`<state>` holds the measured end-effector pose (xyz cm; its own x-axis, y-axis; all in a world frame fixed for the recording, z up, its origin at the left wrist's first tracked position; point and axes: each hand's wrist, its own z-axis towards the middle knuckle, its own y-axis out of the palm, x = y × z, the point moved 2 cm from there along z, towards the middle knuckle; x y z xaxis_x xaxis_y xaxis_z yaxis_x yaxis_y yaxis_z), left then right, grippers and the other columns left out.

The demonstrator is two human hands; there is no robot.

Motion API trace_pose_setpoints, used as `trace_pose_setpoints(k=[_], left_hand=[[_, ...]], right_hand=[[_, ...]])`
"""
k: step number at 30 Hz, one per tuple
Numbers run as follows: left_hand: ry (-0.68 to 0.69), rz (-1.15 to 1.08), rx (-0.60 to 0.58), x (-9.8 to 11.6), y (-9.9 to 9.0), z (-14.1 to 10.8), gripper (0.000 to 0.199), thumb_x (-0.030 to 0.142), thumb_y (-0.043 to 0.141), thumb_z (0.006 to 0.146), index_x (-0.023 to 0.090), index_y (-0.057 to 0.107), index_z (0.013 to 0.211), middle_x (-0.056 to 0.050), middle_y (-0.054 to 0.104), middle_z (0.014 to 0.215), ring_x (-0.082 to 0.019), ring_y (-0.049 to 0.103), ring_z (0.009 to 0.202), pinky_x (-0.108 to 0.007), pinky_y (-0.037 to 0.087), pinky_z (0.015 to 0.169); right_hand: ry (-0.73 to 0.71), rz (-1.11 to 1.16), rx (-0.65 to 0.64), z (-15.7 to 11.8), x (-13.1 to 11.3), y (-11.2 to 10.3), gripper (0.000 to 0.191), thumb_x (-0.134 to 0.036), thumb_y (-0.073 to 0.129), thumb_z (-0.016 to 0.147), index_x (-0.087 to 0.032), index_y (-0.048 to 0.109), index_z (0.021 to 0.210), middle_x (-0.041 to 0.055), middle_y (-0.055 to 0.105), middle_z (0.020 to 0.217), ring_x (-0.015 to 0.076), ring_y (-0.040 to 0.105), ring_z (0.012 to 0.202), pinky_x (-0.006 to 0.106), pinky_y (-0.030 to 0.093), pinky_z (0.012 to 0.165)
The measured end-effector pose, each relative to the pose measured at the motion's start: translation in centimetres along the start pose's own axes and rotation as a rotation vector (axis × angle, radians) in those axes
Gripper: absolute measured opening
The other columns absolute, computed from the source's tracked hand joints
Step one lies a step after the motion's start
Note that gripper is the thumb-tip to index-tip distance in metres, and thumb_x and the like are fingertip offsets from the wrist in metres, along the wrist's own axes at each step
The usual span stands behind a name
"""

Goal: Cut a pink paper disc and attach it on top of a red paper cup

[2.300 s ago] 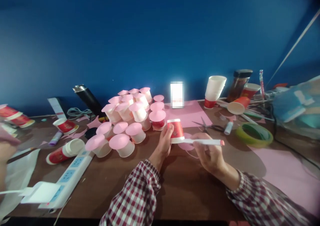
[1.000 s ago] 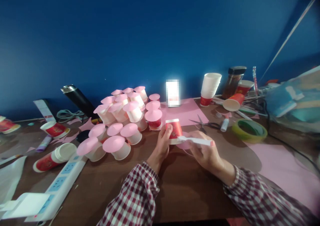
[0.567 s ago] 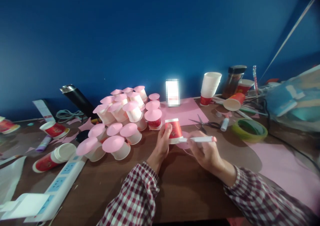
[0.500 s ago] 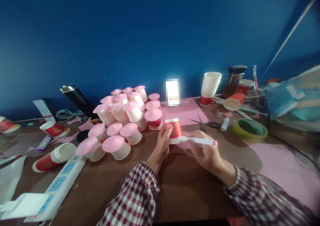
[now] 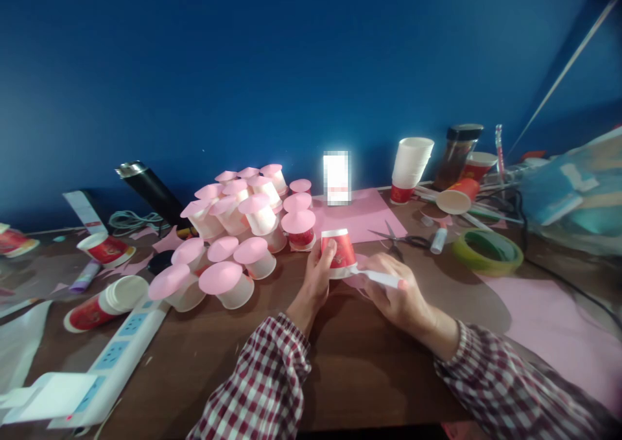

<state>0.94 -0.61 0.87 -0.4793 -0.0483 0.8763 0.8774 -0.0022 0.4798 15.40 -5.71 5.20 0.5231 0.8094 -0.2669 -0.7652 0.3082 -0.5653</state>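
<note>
My left hand [image 5: 318, 275] is closed round a red and white paper cup [image 5: 343, 251], its thumb pressed on the front. The cup is upside down, with its white base at the top. In my right hand [image 5: 396, 291] is a white pen-shaped tool [image 5: 383, 278] with a reddish rear end; its exact kind is unclear. The tool's front end meets or nearly meets the cup's lower rim. Behind my right fingers lies a pink paper disc [image 5: 358, 283], partly hidden. To the left stand several upturned cups topped with shallow pink paper cones [image 5: 221, 277].
Open scissors [image 5: 397, 238] and a glue stick [image 5: 438, 240] lie beyond my right hand, near a roll of yellow-green tape [image 5: 487, 252]. Stacked cups [image 5: 412, 168] stand by the blue wall. A power strip [image 5: 114, 362] runs along the left; pink paper [image 5: 549, 323] lies right.
The pen-shaped tool has turned in my right hand, its reddish end shifting left and slightly down. My left hand keeps the cup in nearly the same place.
</note>
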Motion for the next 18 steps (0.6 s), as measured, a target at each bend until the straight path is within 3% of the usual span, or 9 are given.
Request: trace_pose_setpoints(k=[6, 12, 18], left_hand=[[0.003, 0.005, 0.034, -0.19, -0.14, 0.12, 0.034, 0.049, 0.073, 0.073, 0.017, 0.062, 0.079, 0.001, 0.059, 0.071, -0.011, 0.052, 0.064, -0.024, 0.043, 0.065], [-0.003, 0.008, 0.012, -0.2, -0.1, 0.09, 0.033, 0.048, 0.069, 0.077, 0.016, 0.061, 0.08, 0.001, 0.058, 0.072, -0.01, 0.052, 0.064, -0.022, 0.044, 0.065], [-0.014, 0.014, -0.011, -0.15, 0.06, -0.07, 0.035, 0.049, 0.068, 0.078, 0.015, 0.06, 0.082, 0.002, 0.058, 0.072, -0.009, 0.052, 0.063, -0.022, 0.045, 0.062]], right_hand=[[0.014, 0.022, 0.006, 0.25, -0.14, -0.17, 0.009, -0.016, 0.046, 0.093, -0.02, 0.054, 0.091, 0.0046, 0.063, 0.077, 0.0174, 0.057, 0.067, 0.03, 0.048, 0.063], [0.314, 0.067, 0.11, -0.21, 0.36, -0.47, 0.011, -0.025, 0.048, 0.094, -0.02, 0.057, 0.09, 0.0037, 0.066, 0.079, 0.016, 0.064, 0.068, 0.027, 0.051, 0.064], [0.284, 0.051, 0.081, -0.54, 0.27, -0.3, 0.01, -0.022, 0.051, 0.093, -0.018, 0.06, 0.098, 0.0055, 0.067, 0.088, 0.0169, 0.065, 0.078, 0.027, 0.052, 0.072]])
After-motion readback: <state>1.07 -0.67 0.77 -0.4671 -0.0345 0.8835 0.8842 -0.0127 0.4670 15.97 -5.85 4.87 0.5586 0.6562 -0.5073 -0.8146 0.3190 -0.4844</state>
